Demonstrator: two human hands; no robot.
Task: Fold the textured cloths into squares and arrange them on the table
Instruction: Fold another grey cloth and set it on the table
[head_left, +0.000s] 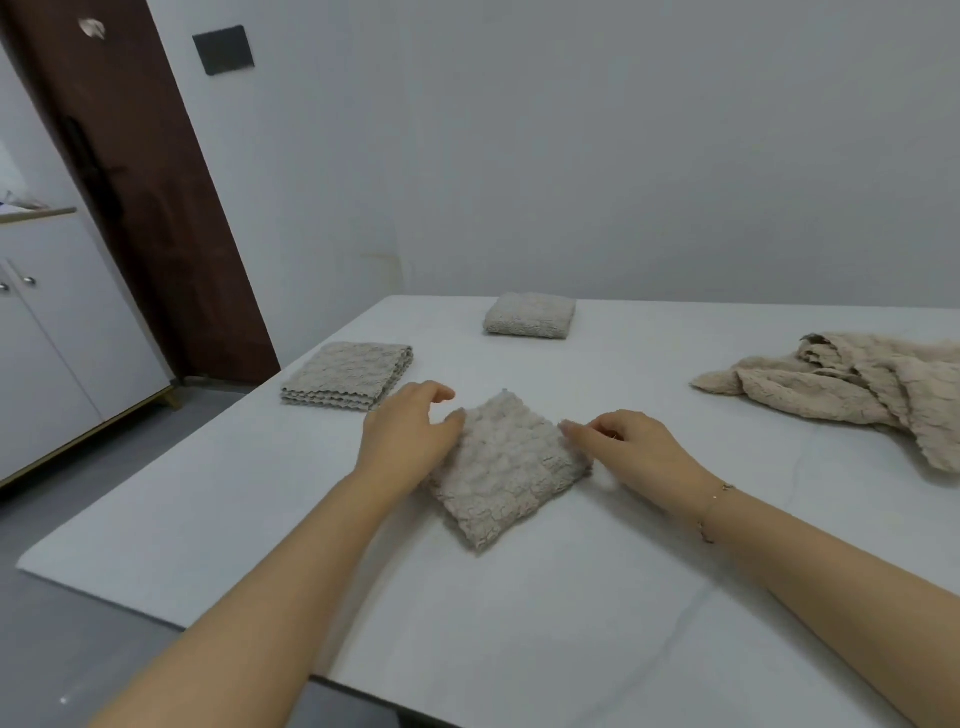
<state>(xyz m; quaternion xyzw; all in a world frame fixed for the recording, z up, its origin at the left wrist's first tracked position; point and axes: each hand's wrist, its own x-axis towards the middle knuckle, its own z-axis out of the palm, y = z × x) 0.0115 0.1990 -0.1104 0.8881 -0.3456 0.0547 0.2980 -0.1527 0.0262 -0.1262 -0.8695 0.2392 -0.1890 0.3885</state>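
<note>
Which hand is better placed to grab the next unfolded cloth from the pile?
Probably the right hand. It rests at the folded cloth's right edge, on the side where the crumpled pile lies. The left hand would have to cross over the folded cloth.

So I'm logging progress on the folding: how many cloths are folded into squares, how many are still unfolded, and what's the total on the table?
Folded squares: 3, namely the far square, the left square and the near square between the left hand and right hand.
Unfolded: 1 crumpled heap; it may hold several cloths.
Total: 4

Bare table (519, 623) nearside; cloths beyond
</note>
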